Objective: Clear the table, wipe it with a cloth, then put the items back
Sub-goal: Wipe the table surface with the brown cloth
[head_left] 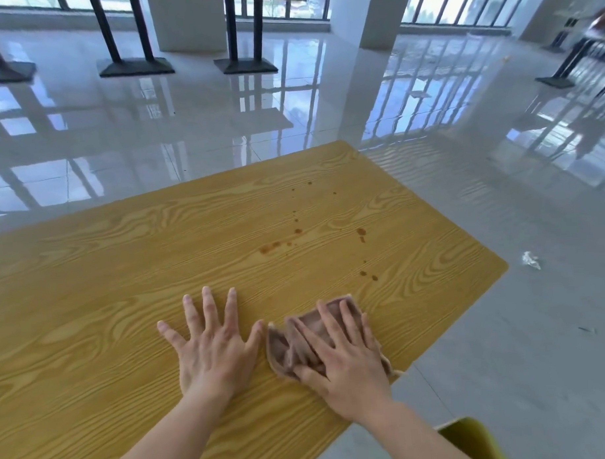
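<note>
A yellow wood-grain table [124,287] fills the lower left of the head view. My right hand [346,355] presses flat, fingers straight, on a crumpled brownish-pink cloth [288,346] near the table's right front edge. My left hand [212,345] rests flat on the bare tabletop just left of the cloth, fingers spread. Brown stains [296,231] and droplets dot the table beyond the cloth, toward the far right part.
A glossy tiled floor [498,188] surrounds the table. Black table bases [245,64] stand at the back, a white pillar [362,17] behind. A crumpled white scrap [531,259] lies on the floor right. A yellow-green chair back [473,439] shows at bottom right.
</note>
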`<state>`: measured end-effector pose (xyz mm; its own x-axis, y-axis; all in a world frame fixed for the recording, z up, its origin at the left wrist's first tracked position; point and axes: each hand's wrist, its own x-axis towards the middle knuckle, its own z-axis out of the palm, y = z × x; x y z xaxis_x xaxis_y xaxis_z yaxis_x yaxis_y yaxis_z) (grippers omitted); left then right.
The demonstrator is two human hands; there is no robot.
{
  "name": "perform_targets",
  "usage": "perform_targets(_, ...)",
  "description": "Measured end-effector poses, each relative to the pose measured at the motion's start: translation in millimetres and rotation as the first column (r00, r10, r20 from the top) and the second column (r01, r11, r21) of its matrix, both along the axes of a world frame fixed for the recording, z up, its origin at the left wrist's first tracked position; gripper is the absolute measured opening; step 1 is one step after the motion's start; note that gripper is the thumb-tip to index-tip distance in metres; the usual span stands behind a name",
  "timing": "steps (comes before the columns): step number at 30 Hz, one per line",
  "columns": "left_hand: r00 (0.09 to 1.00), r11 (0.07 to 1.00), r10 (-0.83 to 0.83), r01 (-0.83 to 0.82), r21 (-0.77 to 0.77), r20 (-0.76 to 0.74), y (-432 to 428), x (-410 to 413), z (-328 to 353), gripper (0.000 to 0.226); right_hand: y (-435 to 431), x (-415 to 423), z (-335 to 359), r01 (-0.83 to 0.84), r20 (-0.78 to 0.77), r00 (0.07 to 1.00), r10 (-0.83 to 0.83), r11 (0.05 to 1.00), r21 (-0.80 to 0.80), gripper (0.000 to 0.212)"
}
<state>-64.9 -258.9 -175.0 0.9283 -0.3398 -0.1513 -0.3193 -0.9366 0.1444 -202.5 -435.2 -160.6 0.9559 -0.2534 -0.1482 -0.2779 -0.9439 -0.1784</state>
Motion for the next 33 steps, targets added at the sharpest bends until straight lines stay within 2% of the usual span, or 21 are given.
perform_targets(1, 1.000, 1.000, 0.002, -0.002, -0.005, -0.001, 0, 0, 0, 0.085, -9, -11, 0, -0.020, 0.009, 1.000, 0.020, 1.000, -0.014, 0.067)
perform_targets(3, 1.000, 1.000, 0.011, -0.011, -0.005, 0.002, 0, 0, 0, 0.084, -44, -19, -2, 0.054, -0.029, 0.998, -0.057, 0.995, -0.081, 0.070)
perform_targets(5, 1.000, 1.000, 0.011, -0.011, 0.001, 0.006, -1, 0, 0, 0.083, -84, -5, -2, 0.235, -0.090, 0.965, -0.248, 0.963, -0.135, 0.077)
perform_targets(7, 1.000, 1.000, 0.014, -0.014, 0.011, 0.004, -1, 0, 1, 0.082, -103, 22, 1, 0.440, -0.133, 0.882, -0.453, 0.890, -0.119, 0.081)
perform_targets(8, 1.000, 1.000, 0.012, -0.012, 0.016, -0.001, -1, 0, 1, 0.081, -100, 34, 1, 0.487, -0.143, 0.856, -0.497, 0.868, -0.101, 0.080)
perform_targets(10, 1.000, 1.000, 0.014, -0.014, 0.017, -0.003, -1, -1, 2, 0.081, -71, 38, -4, 0.419, -0.103, 0.899, -0.425, 0.905, -0.075, 0.075)
perform_targets(12, 1.000, 1.000, 0.017, -0.017, 0.009, 0.009, -2, -1, 2, 0.081, -35, 15, -6, 0.189, -0.008, 0.982, -0.190, 0.981, -0.049, 0.069)
perform_targets(14, 1.000, 1.000, 0.021, -0.021, 0.001, 0.009, -1, 1, 1, 0.081, -37, -10, -4, 0.012, 0.009, 1.000, -0.012, 1.000, -0.025, 0.066)
perform_targets(15, 1.000, 1.000, 0.022, -0.022, 0.003, 0.005, -1, 1, 0, 0.081, -53, -15, -3, -0.014, -0.025, 1.000, 0.013, 0.998, -0.053, 0.067)
perform_targets(16, 1.000, 1.000, 0.022, -0.022, 0.005, 0.007, -1, 1, -1, 0.081, -73, -13, -3, 0.023, -0.058, 0.998, -0.028, 0.995, -0.095, 0.073)
perform_targets(18, 1.000, 1.000, 0.018, -0.018, 0.004, 0.023, -2, 0, -1, 0.082, -114, 5, -3, 0.259, -0.075, 0.959, -0.272, 0.955, -0.143, 0.088)
perform_targets(20, 0.999, 1.000, 0.029, -0.029, 0.005, 0.023, -3, 1, 0, 0.082, -132, 41, 0, 0.498, -0.116, 0.852, -0.511, 0.858, -0.123, 0.086)
perform_targets(21, 0.999, 1.000, 0.027, -0.027, 0.007, 0.020, -3, 0, 0, 0.082, -125, 59, 1, 0.532, -0.128, 0.831, -0.541, 0.841, -0.101, 0.082)
perform_targets(23, 1.000, 1.000, 0.025, -0.025, -0.004, 0.014, -2, -1, 0, 0.082, -85, 78, 0, 0.395, -0.111, 0.910, -0.400, 0.916, -0.070, 0.076)
perform_targets(25, 0.999, 0.999, 0.035, -0.034, -0.035, 0.026, -1, 0, 1, 0.082, -39, 66, -3, 0.110, -0.028, 0.993, -0.111, 0.993, -0.045, 0.071)
perform_targets(27, 0.999, 0.998, 0.034, -0.032, -0.060, 0.026, 1, -1, 2, 0.080, -36, 38, 0, -0.098, -0.005, 0.995, 0.098, 0.994, -0.049, 0.069)
perform_targets(28, 0.999, 0.997, 0.037, -0.035, -0.067, 0.023, 2, -1, 2, 0.077, -53, 32, 1, -0.104, -0.028, 0.994, 0.102, 0.993, -0.064, 0.070)
perform_targets(29, 0.999, 0.997, 0.042, -0.040, -0.069, 0.024, 1, -1, 3, 0.074, -74, 34, -1, -0.042, -0.056, 0.998, 0.037, 0.995, -0.093, 0.072)
perform_targets(32, 0.998, 0.996, 0.054, -0.053, -0.068, 0.021, -1, -1, 3, 0.066, -112, 72, 3, 0.309, -0.123, 0.941, -0.314, 0.949, -0.063, 0.071)
perform_targets(33, 0.998, 0.995, 0.057, -0.054, -0.078, 0.026, -2, -1, 4, 0.064, -103, 88, 3, 0.342, -0.123, 0.931, -0.343, 0.939, -0.027, 0.069)
